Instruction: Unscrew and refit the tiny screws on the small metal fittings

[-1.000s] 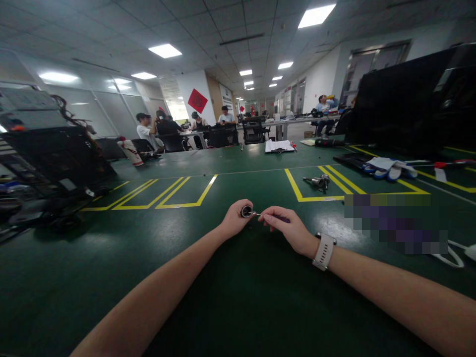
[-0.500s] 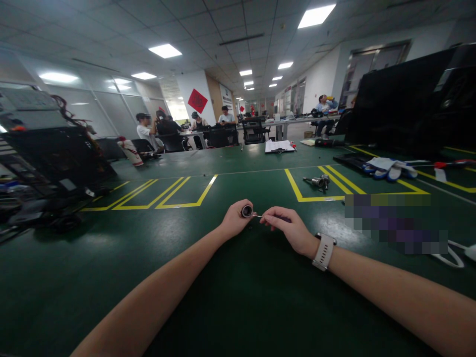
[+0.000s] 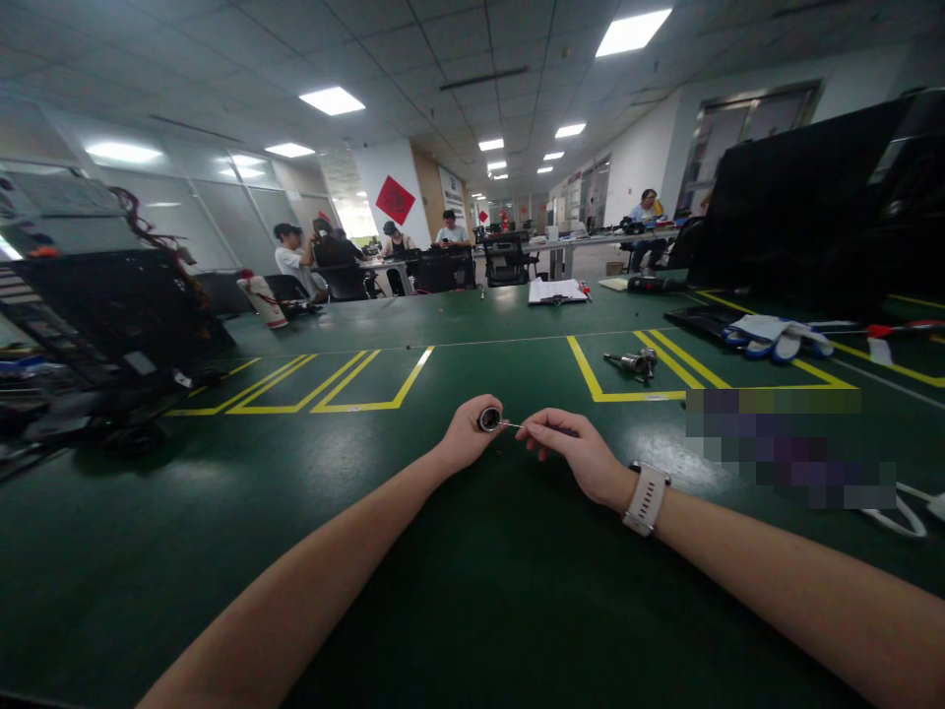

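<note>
Over the middle of the green table [image 3: 369,551], my left hand [image 3: 470,433] is wrapped round a small metal cylinder [image 3: 488,419], its round open end showing. Just to the right, my right hand [image 3: 572,448] pinches a thin metal rod [image 3: 512,424], which reaches across to the cylinder. Whether the rod's tip touches or enters the cylinder is too small to tell. A tiny dark piece lies on the table just below the cylinder. Metal parts [image 3: 635,363] rest inside a yellow taped area beyond my right hand.
White and blue gloves [image 3: 777,335] lie at the right, near a large black case [image 3: 804,207]. Dark equipment [image 3: 110,315] stands at the left. A clipboard with paper [image 3: 557,291] lies at the far edge. Several people sit at tables beyond.
The hands and held parts stay nearly in place. In the background, the person at the far right has lowered the yellow object from the face.
</note>
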{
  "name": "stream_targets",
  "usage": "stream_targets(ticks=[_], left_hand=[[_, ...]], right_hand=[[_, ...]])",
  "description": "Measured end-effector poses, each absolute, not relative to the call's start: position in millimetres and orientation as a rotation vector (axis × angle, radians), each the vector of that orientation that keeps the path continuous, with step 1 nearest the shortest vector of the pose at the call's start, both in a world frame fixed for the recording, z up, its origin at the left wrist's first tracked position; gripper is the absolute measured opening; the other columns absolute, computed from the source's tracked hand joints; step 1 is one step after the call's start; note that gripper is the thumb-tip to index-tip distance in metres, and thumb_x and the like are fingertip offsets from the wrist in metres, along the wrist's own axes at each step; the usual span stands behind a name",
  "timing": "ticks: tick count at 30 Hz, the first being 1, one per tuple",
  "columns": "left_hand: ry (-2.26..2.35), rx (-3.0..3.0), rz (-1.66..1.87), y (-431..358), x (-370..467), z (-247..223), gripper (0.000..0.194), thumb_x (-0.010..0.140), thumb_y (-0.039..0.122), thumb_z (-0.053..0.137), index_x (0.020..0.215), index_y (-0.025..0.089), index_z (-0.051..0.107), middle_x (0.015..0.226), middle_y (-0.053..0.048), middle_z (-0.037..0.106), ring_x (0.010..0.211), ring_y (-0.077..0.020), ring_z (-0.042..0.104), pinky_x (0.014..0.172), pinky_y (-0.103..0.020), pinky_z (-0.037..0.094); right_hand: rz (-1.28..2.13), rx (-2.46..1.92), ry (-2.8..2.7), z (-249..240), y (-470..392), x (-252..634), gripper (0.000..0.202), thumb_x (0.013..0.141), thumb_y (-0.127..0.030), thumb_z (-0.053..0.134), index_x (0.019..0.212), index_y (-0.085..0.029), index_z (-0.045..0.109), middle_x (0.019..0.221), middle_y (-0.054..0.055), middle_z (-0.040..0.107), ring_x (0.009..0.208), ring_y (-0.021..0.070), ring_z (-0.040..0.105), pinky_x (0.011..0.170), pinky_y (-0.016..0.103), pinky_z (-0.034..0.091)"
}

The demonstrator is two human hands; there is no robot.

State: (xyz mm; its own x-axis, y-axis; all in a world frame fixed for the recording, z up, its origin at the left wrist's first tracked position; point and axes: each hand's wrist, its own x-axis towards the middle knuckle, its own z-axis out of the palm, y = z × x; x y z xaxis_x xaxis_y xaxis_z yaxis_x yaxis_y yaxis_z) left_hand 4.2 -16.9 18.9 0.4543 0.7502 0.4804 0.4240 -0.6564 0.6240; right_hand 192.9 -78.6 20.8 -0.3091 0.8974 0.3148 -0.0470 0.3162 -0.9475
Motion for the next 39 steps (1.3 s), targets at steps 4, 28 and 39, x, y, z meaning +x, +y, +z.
stream_targets(ticks=[4,28,39], left_hand=[[0.945,2.256,1.054,-18.2,2.4,19.3,0.018,0.074,0.029,0.060,0.072,0.016,0.049,0.067,0.004,0.047,0.061,-0.0098,0.045,0.058,-0.022,0.038],[0.969,2.263,1.118,-14.4,2.2,14.7,0.016,0.073,0.026,0.061,0.070,0.016,0.048,0.067,0.004,0.046,0.062,-0.0100,0.043,0.059,-0.023,0.036],[0.990,2.267,1.077,-13.9,2.8,13.4,0.015,0.073,0.026,0.061,0.070,0.016,0.049,0.068,0.003,0.048,0.063,-0.0107,0.045,0.060,-0.023,0.038]], right_hand=[[1.217,-0.771,-1.564,20.8,-78.7,192.7,0.017,0.086,-0.029,0.052,0.085,-0.019,0.066,0.084,0.003,0.061,0.076,0.0165,0.054,0.062,0.030,0.043],[1.240,-0.784,-1.533,20.1,-77.8,190.8,0.016,0.084,-0.029,0.055,0.084,-0.020,0.067,0.082,0.003,0.062,0.074,0.0161,0.054,0.060,0.029,0.042],[1.221,-0.806,-1.512,22.6,-80.3,191.8,0.018,0.084,-0.032,0.055,0.083,-0.019,0.067,0.082,0.003,0.062,0.074,0.0164,0.054,0.062,0.031,0.041]])
